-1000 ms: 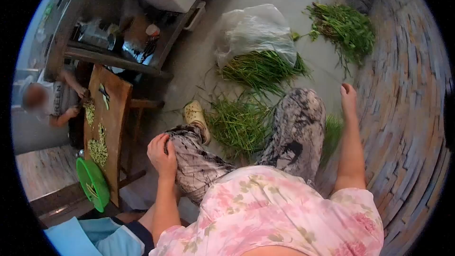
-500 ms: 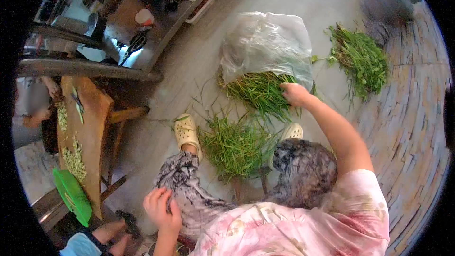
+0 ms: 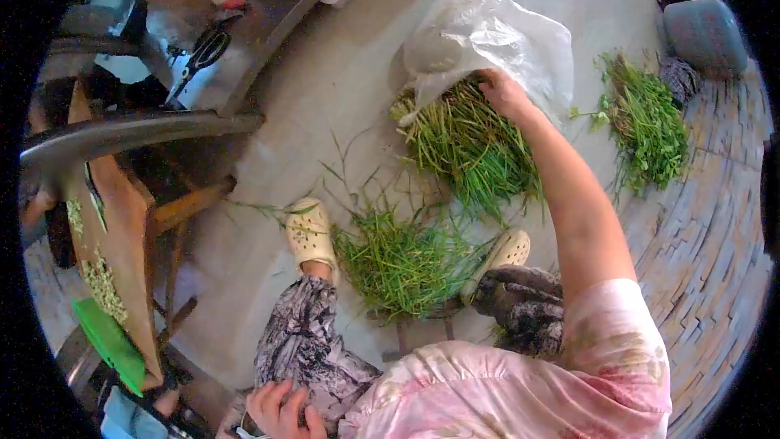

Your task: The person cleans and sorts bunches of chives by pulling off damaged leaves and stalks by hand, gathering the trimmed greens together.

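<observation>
Long thin green stalks [image 3: 471,146], like grass or chives, lie in a thick bundle half inside a clear plastic bag [image 3: 496,32]. My right hand [image 3: 505,96] reaches to the bag's mouth, its fingers closed at the upper edge of the bundle; whether they pinch stalks or plastic is hidden. Low in the view, my left hand [image 3: 284,413] rests by my left thigh with its fingers bent and apart, holding nothing visible. Between my feet sits a loose heap of similar green stalks [image 3: 410,264].
Leafy greens [image 3: 646,126] lie on the floor at right, near a grey-blue stool [image 3: 705,36]. At left, a wooden board [image 3: 126,244] bears chopped pale pieces and a knife, with a green basket [image 3: 110,345] beside it. Scissors [image 3: 203,57] lie on the dark table above.
My right hand has moved from the bundle's right side up to the bag's mouth. The bag's edge has shifted back, baring more stalks. My left hand sits lower in the view.
</observation>
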Motion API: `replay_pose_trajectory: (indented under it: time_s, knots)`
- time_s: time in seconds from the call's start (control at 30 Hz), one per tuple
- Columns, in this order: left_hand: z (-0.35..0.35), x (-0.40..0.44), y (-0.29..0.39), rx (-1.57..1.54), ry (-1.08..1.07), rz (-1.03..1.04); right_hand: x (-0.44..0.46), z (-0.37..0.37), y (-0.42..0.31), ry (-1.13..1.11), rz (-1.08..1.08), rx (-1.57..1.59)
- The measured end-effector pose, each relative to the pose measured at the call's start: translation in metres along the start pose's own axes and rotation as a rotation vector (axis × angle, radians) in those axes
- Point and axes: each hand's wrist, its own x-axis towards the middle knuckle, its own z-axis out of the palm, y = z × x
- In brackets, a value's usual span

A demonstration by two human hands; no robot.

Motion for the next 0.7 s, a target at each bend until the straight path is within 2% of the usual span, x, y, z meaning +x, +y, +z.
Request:
replay_pose_trajectory:
  time_s: [0.1,0.17,0.2,0.23,0.27,0.3,0.33,0.43,0.47,0.57,0.6,0.63,0.67,0.7]
  knots:
    - [-0.003,0.003,0.002,0.011,-0.02,-0.004,-0.024,0.011,-0.011,0.049,0.066,0.198]
    - [-0.003,0.003,0.002,0.022,-0.031,-0.005,-0.055,0.023,-0.03,0.184,0.083,0.25]
    - [-0.003,0.003,0.002,0.015,-0.024,-0.008,-0.07,0.035,-0.033,0.24,0.013,0.214]
    - [-0.002,0.002,0.001,0.008,-0.017,-0.009,-0.086,0.049,-0.038,0.139,0.118,0.261]
    - [-0.002,0.002,0.002,0.001,-0.009,-0.01,-0.099,0.071,-0.039,0.213,0.041,0.263]
    - [-0.001,0.002,0.002,0.003,-0.011,-0.013,-0.11,0.08,-0.05,0.142,0.092,0.272]
    - [-0.001,0.002,0.003,0.005,-0.014,-0.017,-0.116,0.094,-0.06,0.168,0.096,0.272]
    - [-0.003,0.0,0.002,0.01,-0.039,-0.024,-0.112,0.113,-0.088,0.256,0.055,0.058]
    - [-0.004,0.0,0.001,0.011,-0.051,-0.024,-0.107,0.116,-0.096,0.221,0.105,0.017]
    - [-0.007,-0.002,-0.014,-0.005,-0.278,-0.127,-0.088,0.114,-0.113,0.104,0.264,-0.132]
    - [-0.011,0.018,-0.022,-0.108,-0.468,-0.244,-0.079,0.118,-0.111,0.061,0.317,-0.193]
    - [-0.005,0.044,-0.029,-0.408,-0.534,-0.427,-0.072,0.122,-0.11,0.02,0.373,-0.253]
    - [0.008,0.071,-0.038,-0.711,-0.59,-0.602,-0.068,0.128,-0.106,0.002,0.401,-0.326]
    - [0.039,0.094,-0.049,-1.019,-0.536,-0.766,-0.068,0.128,-0.105,0.028,0.378,-0.352]
